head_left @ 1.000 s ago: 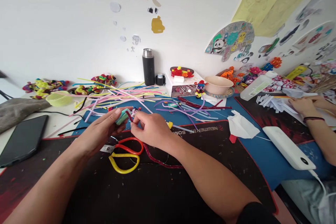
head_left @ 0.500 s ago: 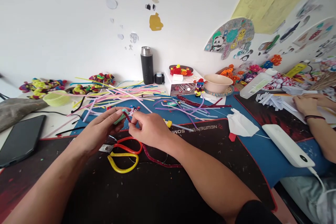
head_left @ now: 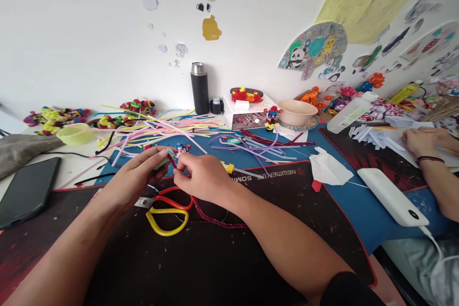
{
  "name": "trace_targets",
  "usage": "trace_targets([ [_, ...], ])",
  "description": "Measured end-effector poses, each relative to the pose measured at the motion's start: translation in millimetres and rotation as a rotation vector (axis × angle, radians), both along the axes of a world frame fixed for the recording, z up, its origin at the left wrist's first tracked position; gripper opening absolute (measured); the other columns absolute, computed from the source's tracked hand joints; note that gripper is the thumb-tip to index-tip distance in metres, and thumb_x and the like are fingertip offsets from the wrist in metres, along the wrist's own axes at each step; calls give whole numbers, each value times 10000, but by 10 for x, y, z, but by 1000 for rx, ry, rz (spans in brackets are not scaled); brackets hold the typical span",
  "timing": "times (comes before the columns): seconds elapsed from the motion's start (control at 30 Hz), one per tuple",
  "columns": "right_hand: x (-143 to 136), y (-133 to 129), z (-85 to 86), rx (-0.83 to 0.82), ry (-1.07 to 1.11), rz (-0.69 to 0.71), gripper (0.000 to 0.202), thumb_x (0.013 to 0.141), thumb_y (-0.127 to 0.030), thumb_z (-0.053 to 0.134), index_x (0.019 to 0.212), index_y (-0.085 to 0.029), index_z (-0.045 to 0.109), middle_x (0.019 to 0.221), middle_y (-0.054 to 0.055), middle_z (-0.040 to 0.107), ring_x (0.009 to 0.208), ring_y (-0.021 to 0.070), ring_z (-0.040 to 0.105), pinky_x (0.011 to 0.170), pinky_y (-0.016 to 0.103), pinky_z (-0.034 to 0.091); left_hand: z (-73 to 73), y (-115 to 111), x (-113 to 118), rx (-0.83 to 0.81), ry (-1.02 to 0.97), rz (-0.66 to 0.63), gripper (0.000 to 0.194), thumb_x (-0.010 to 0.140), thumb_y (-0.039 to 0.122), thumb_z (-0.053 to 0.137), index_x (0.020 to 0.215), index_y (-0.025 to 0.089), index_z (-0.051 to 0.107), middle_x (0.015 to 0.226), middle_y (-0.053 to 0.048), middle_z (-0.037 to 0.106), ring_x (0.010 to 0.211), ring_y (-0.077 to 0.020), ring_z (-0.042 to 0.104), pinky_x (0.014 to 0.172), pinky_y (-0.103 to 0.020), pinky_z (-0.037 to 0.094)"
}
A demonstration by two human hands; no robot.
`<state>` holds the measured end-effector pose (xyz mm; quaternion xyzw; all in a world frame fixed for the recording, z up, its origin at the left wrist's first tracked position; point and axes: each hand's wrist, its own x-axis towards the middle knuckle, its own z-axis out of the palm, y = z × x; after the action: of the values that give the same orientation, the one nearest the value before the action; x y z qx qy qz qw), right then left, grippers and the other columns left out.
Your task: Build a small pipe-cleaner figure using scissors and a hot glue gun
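My left hand (head_left: 145,167) has its fingers wrapped round a small light green piece (head_left: 165,158). At the edge of that piece, my right hand (head_left: 201,174) pinches a dark red pipe cleaner (head_left: 172,158). Scissors with one red and one yellow handle (head_left: 168,233) lie on the black mat just below my hands. A long dark red pipe cleaner (head_left: 218,223) curves over the mat beneath my right forearm. Behind my fingers is a small pink and blue figure (head_left: 182,149), partly hidden.
Pipe cleaners (head_left: 161,126) are heaped behind my hands. A black flask (head_left: 200,90), a white box (head_left: 244,119) and a bowl (head_left: 297,113) stand by the wall. A phone (head_left: 30,191) lies left; a power bank (head_left: 392,197) and another person's hands (head_left: 419,142) are right.
The view has shifted slightly. Both hands keep nearly the same pose and hold, with only a small shift of my right hand's fingers.
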<state>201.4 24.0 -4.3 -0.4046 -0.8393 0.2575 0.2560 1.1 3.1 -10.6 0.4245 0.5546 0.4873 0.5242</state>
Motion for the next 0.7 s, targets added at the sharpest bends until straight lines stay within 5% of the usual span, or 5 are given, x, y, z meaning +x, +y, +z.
trace_targets([
  [0.4, -11, 7, -51, 25, 12, 4, 115, 972, -311, 620, 877, -247, 632, 663, -32, 602, 591, 144, 469, 599, 299, 249, 5, 9, 17, 11, -4, -10, 412, 760, 568, 921, 1000, 245, 836, 927, -1, 640, 746, -146, 517, 593, -224, 440],
  [0.7, -18, 2, -75, 45, 7, 7, 119, 981, -341, 620, 907, -252, 651, 670, -32, 619, 584, 143, 475, 597, 298, 250, 25, 0, 46, -7, -12, 41, 517, 645, 631, 964, 962, 244, 831, 909, -5, 658, 738, -154, 531, 579, -220, 449],
])
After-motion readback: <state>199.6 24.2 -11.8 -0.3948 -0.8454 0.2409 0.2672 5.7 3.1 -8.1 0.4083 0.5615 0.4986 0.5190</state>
